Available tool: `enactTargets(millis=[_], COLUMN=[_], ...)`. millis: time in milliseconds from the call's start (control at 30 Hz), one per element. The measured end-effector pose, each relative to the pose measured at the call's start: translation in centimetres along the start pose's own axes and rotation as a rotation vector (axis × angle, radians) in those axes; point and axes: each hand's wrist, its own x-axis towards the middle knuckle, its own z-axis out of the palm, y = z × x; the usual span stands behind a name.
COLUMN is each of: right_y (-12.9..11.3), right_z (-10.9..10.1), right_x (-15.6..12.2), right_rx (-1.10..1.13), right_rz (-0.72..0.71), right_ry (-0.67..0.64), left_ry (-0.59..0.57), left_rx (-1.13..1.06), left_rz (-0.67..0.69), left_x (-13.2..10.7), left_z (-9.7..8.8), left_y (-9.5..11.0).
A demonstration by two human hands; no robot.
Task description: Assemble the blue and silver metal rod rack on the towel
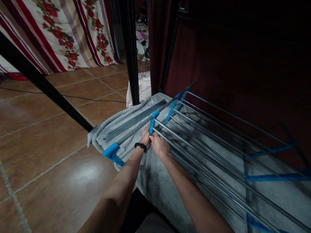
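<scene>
A metal clothes drying rack (213, 136) with grey rods and blue plastic joints lies on a grey towel or blanket (155, 174). Both my hands meet at one blue plastic bracket (152, 122) near the rack's left end. My left hand (145, 137), with a black band on the wrist, pinches the bracket's lower end from the left. My right hand (159, 144) presses against the same bracket and the adjoining rod from the right. A folded wing of rods (136, 119) lies just beyond my hands.
A brown tiled floor (48, 136) spreads to the left, crossed by a black cable. A black slanted pole (43, 84) and an upright black post (131, 51) stand close. A floral striped cloth (63, 32) hangs at the back; a dark red curtain (218, 48) is on the right.
</scene>
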Motion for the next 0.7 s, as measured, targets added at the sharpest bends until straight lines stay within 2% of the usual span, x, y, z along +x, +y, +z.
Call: enactTargets(millis=[200, 500, 700], right_y=[0.7, 2.3, 2.1], right_z=[0.5, 0.8, 0.3], right_x=[-0.3, -0.6, -0.5], right_rx=[0.067, 0.196, 0.215], right_rz=[-0.041, -0.163, -0.150], right_ry=[0.012, 0.029, 0.005], left_ry=[0.008, -0.011, -0.010], left_rx=[-0.005, -0.085, -0.114], left_rz=[-0.028, -0.112, -0.114], left_x=[-0.4, 0.1, 0.6], left_z=[0.4, 0.6, 0.5], left_y=[-0.7, -2.6, -2.9])
